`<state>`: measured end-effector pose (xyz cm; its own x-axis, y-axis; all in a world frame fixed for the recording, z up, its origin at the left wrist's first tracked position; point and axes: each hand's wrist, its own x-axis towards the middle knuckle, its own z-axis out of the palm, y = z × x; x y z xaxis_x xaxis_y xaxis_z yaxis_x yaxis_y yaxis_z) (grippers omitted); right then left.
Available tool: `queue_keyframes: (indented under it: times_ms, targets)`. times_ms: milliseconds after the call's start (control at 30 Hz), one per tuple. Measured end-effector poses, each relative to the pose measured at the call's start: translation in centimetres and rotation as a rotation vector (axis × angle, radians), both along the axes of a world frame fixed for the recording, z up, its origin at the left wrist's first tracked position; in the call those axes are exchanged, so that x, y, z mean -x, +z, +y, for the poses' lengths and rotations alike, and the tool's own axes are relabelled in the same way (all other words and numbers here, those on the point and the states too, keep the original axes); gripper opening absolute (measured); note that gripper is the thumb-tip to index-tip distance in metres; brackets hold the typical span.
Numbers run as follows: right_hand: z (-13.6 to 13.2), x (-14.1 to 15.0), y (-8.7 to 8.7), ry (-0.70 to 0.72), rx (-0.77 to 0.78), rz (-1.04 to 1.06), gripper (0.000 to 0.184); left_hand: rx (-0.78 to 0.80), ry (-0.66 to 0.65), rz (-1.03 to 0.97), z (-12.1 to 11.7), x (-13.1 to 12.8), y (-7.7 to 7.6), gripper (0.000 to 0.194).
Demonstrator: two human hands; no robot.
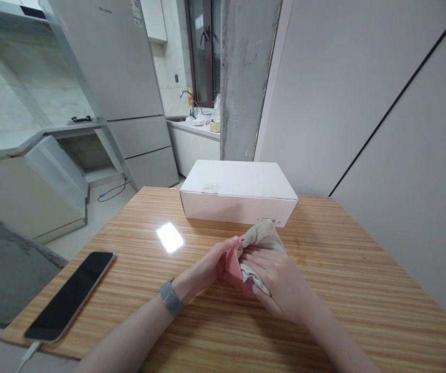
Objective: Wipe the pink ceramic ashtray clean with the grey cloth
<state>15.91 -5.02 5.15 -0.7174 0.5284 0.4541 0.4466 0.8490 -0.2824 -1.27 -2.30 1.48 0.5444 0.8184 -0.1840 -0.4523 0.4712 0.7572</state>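
Presently, the left hand point(210, 268) grips the container point(234, 270) from the left. It opens right, toward the right hand point(281, 277), which grasps the cloth point(266, 237) tucked partly inside.

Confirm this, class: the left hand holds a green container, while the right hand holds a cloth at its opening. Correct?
No: the head view shows the container is pink. The left hand does hold it, and the right hand holds a cloth at its opening.

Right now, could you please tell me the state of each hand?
Left hand: closed, holding a pink container.
Right hand: touching a pale cloth at the container's mouth; fingertips hidden, so its grip cannot be told.
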Motion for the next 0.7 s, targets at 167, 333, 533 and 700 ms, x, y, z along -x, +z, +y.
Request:
queue_keyframes:
  times_ms: [167, 333, 533, 700]
  targets:
    - [0.2, 0.0, -0.1, -0.015, 0.001, 0.012, 0.036, -0.048, 0.03, 0.012, -0.2, -0.1, 0.4, 0.039]
    - [0.3, 0.1, -0.8, -0.143, -0.05, -0.006, 0.039, -0.049, 0.054, -0.001, -0.6, -0.5, 0.2, 0.039]
    - [-0.1, 0.8, -1.1, -0.271, -0.18, -0.009, 0.037, -0.058, 0.079, -0.143, -0.8, -1.2, 0.3, 0.051]
    - [-0.3, 0.6, -0.8, -0.116, -0.124, -0.034, 0.036, -0.032, 0.04, -0.105, -0.2, -0.7, -0.1, 0.041]
